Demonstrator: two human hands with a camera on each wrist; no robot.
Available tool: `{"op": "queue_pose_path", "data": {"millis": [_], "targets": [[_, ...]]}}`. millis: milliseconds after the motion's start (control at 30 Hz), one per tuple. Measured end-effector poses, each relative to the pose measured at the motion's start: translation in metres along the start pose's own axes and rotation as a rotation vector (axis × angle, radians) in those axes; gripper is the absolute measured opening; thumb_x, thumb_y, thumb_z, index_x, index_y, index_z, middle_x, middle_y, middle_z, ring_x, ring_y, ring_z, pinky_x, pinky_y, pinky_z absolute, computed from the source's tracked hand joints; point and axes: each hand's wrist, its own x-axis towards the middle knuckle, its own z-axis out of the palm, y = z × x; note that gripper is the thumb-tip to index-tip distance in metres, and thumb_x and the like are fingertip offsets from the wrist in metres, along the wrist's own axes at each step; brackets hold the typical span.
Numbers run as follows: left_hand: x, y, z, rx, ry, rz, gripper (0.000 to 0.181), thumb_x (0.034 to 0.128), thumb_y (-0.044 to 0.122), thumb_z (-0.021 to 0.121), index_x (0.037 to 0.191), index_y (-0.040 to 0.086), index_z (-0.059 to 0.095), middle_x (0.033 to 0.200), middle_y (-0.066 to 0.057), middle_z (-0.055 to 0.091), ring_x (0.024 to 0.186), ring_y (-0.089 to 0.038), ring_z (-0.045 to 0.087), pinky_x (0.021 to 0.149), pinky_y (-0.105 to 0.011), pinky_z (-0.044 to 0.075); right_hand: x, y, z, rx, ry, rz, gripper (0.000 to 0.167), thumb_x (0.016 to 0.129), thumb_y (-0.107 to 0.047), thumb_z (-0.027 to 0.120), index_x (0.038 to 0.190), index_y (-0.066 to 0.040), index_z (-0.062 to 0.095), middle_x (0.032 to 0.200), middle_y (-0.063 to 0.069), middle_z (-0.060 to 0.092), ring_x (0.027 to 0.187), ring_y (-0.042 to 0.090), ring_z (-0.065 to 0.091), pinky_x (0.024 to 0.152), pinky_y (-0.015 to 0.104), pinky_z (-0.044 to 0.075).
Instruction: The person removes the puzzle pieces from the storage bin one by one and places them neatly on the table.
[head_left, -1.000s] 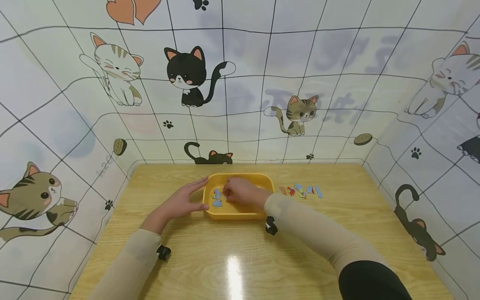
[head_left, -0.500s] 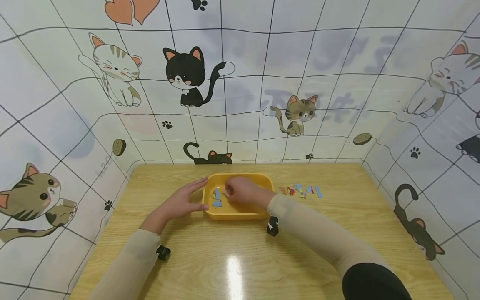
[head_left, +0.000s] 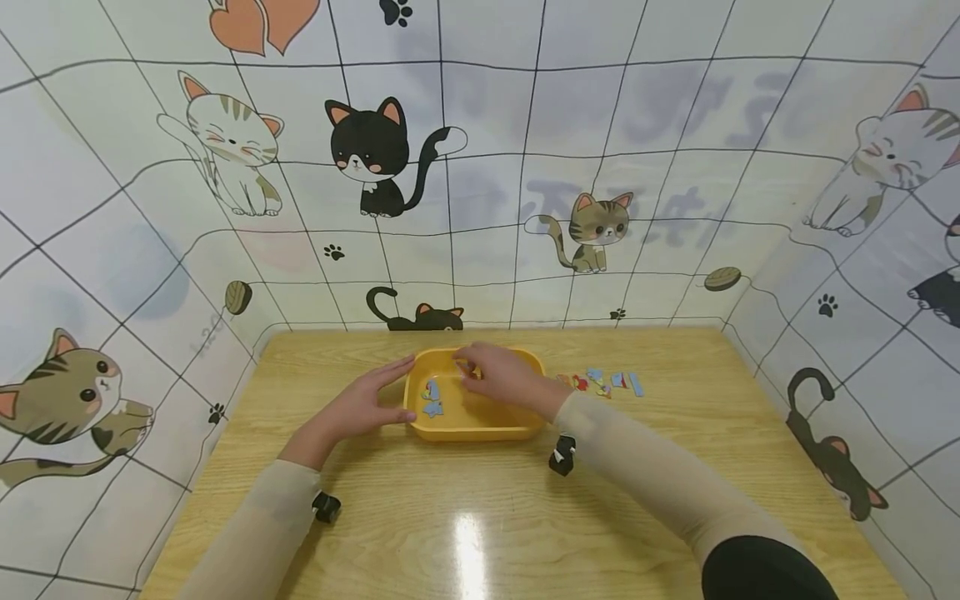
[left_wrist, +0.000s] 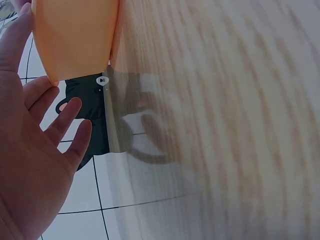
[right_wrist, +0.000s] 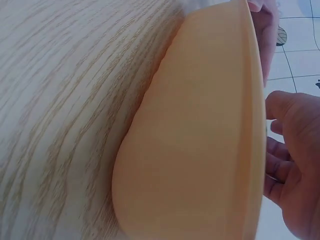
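A yellow plastic tray (head_left: pixel 480 434) stands on the table. My left hand (head_left: pixel 365 406) spreads across its left end, thumb and fingertips touching the rim; the left wrist view shows those fingers fairly straight. Over the tray, my right hand (head_left: pixel 506 375) has curled fingers and pinches a small puzzle piece, mostly hidden by the fingers. In the right wrist view, the tray wall (right_wrist: pixel 195 125) covers part of this hand. Two small blue puzzle pieces, an upper one (head_left: pixel 431 390) and a lower one (head_left: pixel 433 409), lie at the tray's left inside.
Right of the tray, several colourful puzzle pieces (head_left: pixel 597 379) lie on the wooden table (head_left: pixel 390 508). A wall covering with cartoon cats (head_left: pixel 371 142) rises behind and at both sides. Each sleeve carries a small black camera, such as the left one (head_left: pixel 326 507).
My right hand has lifted from the tray's bottom and shifted a little to the right. The left hand and the tray stay in place.
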Motion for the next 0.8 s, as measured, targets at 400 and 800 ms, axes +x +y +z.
{"op": "queue_pose_path", "data": {"millis": [400,800], "targets": [[-0.002,0.001,0.000,-0.002,-0.002,-0.010,0.099,0.0926,0.045,0.091,0.172,0.012,0.042,0.180,-0.001,0.033,0.165,-0.042,0.027,0.130,-0.071,0.022,-0.019,0.004,-0.009,-0.018,0.043,-0.016,0.024,0.106,-0.015,0.075,0.127,-0.005,0.077,0.108,0.001,0.071,0.082,0.013,0.064,0.077,0.033,0.058],[-0.002,0.000,0.000,0.001,0.001,0.003,0.097,0.0937,0.043,0.091,0.172,0.013,0.042,0.181,-0.002,0.032,0.165,-0.042,0.027,0.130,-0.071,0.022,-0.022,0.009,0.000,-0.052,-0.046,0.124,0.045,0.102,-0.026,0.084,0.140,-0.007,0.070,0.123,0.011,0.072,0.101,0.024,0.070,0.088,0.043,0.061]]}}
